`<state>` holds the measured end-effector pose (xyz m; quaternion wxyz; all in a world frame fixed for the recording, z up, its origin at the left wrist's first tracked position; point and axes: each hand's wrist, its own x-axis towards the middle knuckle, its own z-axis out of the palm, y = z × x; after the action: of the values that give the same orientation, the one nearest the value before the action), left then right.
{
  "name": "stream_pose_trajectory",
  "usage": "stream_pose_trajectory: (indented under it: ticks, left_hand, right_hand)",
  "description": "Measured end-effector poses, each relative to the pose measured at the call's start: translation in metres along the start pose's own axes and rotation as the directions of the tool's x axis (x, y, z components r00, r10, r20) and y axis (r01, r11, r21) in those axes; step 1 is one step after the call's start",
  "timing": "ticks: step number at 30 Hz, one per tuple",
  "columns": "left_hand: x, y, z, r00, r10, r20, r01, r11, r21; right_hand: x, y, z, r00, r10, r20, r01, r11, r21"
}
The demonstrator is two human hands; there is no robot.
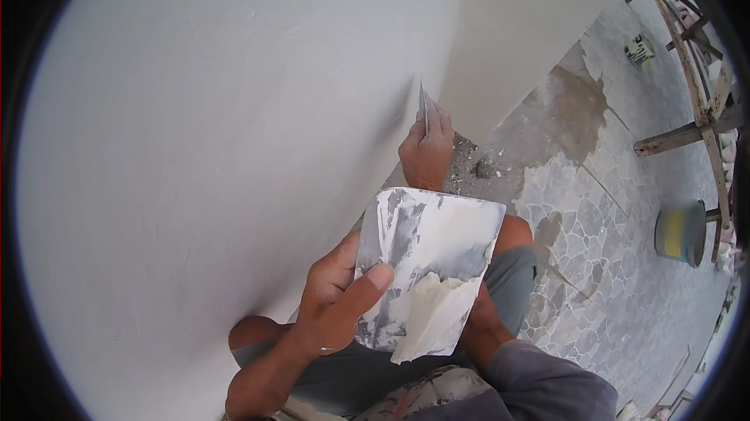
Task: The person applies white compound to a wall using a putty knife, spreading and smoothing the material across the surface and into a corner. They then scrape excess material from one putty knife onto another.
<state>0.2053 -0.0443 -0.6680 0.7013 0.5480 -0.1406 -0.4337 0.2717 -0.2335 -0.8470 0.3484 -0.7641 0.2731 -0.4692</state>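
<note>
My left hand [340,300] grips a flat board [406,233] from its left side, the thumb on top. The board is smeared with white paste, and a thick lump of paste [437,308] sits on its lower part. Beyond the board, my right hand [427,148] holds a thin metal blade [424,105], seen nearly edge-on, close to the pale wall [219,132]. Whether the blade touches the wall I cannot tell. The right forearm is partly hidden beneath the board.
Stone-patterned floor [578,249] spreads to the right, with crumbs of debris [476,163] by the wall corner. A bucket with a yellow band [680,233], a small can [639,50] and a wooden frame [676,136] stand at the far right. My bent knees flank the board.
</note>
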Motion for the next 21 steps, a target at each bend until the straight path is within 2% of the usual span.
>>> stream_pose_trajectory:
  ticks: [2, 8, 11, 18, 21]
  left_hand:
    - [-0.003, -0.002, -0.006, 0.999, -0.044, 0.009, 0.044, 0.998, -0.047]
    - [-0.001, -0.016, -0.009, 0.991, -0.126, -0.048, 0.122, 0.99, -0.071]
    - [0.0, -0.021, -0.01, 0.991, -0.128, -0.045, 0.128, 0.992, -0.004]
    - [0.002, -0.02, -0.002, 0.993, -0.075, -0.096, 0.07, 0.996, -0.054]
    - [0.0, -0.025, -0.006, 0.99, -0.062, -0.129, 0.059, 0.998, -0.029]
  right_hand:
    - [-0.018, 0.017, 0.006, 0.981, -0.175, -0.077, 0.177, 0.984, 0.014]
    - [-0.023, 0.032, 0.03, 0.957, -0.247, -0.15, 0.264, 0.959, 0.105]
    - [0.005, 0.033, 0.042, 0.942, -0.228, -0.248, 0.27, 0.951, 0.15]
    - [-0.018, 0.027, 0.025, 0.944, -0.22, -0.245, 0.264, 0.95, 0.166]
    - [0.014, 0.021, 0.038, 0.95, -0.127, -0.285, 0.187, 0.963, 0.193]
